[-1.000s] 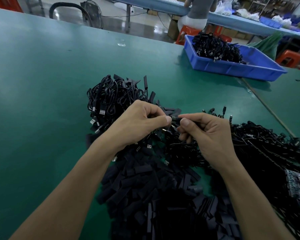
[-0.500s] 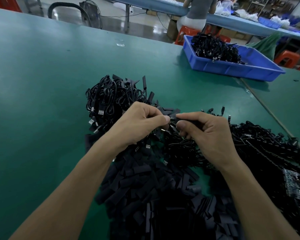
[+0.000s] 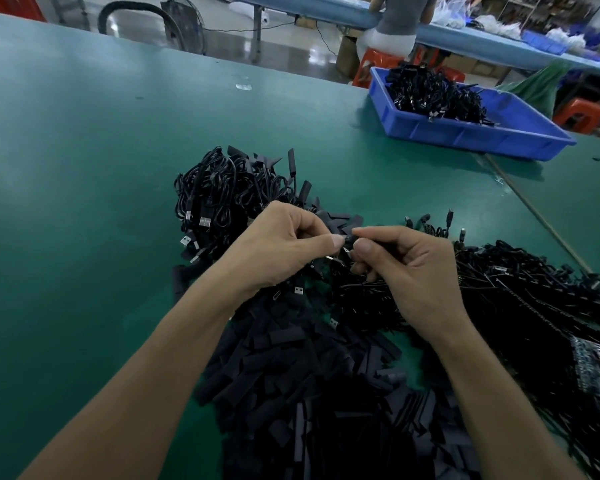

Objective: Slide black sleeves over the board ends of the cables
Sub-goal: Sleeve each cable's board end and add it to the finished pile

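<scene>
Two pinches meet: left hand [image 3: 284,247] and right hand [image 3: 406,271] nip one black sleeve [image 3: 347,242] at the sleeve pile's [image 3: 291,375] twelve o'clock; skewed pushing could buckle it.

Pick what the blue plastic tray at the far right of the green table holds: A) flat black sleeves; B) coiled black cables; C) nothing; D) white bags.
B: the blue plastic tray holds a heap of coiled black cables, a few metal plugs showing among them.

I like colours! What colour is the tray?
The tray is blue, seen best in the head view.
</scene>
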